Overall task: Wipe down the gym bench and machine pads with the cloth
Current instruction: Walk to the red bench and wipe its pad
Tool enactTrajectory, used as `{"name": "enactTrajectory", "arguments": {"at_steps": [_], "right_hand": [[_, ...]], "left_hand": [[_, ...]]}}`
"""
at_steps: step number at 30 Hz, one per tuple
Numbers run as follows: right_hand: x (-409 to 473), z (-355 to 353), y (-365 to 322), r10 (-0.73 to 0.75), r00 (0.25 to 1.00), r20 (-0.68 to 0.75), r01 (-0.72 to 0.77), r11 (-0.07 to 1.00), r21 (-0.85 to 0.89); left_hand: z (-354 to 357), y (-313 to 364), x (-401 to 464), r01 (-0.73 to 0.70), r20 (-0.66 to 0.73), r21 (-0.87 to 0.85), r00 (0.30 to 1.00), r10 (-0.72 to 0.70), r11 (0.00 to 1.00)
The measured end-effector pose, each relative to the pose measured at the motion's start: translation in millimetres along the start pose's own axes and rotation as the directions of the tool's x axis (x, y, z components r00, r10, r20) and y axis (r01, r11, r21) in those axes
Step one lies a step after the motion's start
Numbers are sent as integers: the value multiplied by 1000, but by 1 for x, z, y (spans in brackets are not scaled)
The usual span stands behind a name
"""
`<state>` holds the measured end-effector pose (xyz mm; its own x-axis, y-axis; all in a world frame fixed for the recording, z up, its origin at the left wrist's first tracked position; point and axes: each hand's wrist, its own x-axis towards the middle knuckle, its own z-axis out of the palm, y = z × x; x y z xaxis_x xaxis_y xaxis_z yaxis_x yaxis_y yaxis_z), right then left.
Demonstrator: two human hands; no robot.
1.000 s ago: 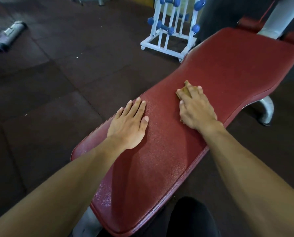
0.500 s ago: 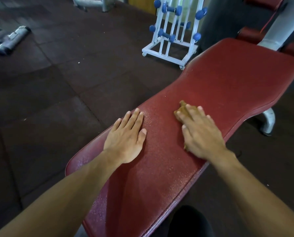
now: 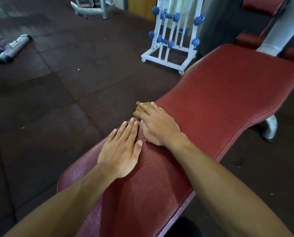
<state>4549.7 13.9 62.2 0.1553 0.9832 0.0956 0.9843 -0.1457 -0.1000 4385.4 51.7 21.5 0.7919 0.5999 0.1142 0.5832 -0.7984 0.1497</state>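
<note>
Two hands — one cloth (image 3: 141, 106)

This is looking like a gym: a red padded weight bench (image 3: 219, 100) is stretching across dark rubber floor tiles (image 3: 48, 103). A white wheeled rack (image 3: 173, 40) is holding small blue dumbbells (image 3: 165, 42), and grey metal frames (image 3: 91, 9), probably machine bases, are showing at the far edge.

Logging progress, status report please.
Left hand flat on red bench, empty. Right hand presses brown cloth at bench's left edge. Nothing in the way.
</note>
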Motion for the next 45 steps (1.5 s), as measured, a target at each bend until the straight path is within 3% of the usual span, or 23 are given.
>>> {"name": "enactTrajectory", "arguments": {"at_steps": [4, 9, 11, 13, 17, 20, 23, 26, 29, 33, 38, 45], "right_hand": [[-2, -8, 40, -18, 1000, -2, 18, 998, -65], [0, -29, 136, 336, 938, -84, -344, 931, -120], [-1, -28, 139, 392, 914, -102, -402, 909, -109], [-1, -23, 122, 362, 926, -104, -372, 922, -104], [-22, -12, 52, 95, 995, -24, -97, 993, -65], [-61, -8, 12, -8, 1000, -3, 8, 1000, 18], [-102, -17, 18, 10, 1000, 20, -11, 1000, 24], [-129, -29, 64, 143, 990, -5, -143, 989, -25], [-128, -42, 127, 313, 948, -63, -318, 942, -103], [-84, -48, 179, 489, 865, -116, -495, 869, -28], [-54, -38, 158, 473, 874, -116, -479, 877, -32], [-76, -23, 63, 236, 971, -35, -237, 972, -5]], "left_hand": [[0, -2, -2, -6, -14, -16, 1000, 5, 1000], [0, -1, -2, 6, -14, -13, 1000, -6, 1000], [0, -1, -2, 13, -15, -11, 1000, -13, 1000], [0, 0, -2, 8, -12, -8, 1000, -8, 1000], [-1, 1, -2, 4, -8, -10, 1000, -4, 1000], [0, 1, -1, -2, -11, -14, 1000, 2, 1000], [0, -1, -1, -3, -5, -26, 1000, 3, 1000], [0, -1, -1, 0, 5, -25, 1000, 0, 1000], [1, -1, -1, 9, 9, -20, 1000, -9, 1000], [0, 0, 0, 13, 7, -6, 1000, -13, 1000], [-2, 2, -1, 19, 14, 16, 1000, -19, 1000], [-7, 3, -1, 33, 27, -13, 999, -32, 999]]}}
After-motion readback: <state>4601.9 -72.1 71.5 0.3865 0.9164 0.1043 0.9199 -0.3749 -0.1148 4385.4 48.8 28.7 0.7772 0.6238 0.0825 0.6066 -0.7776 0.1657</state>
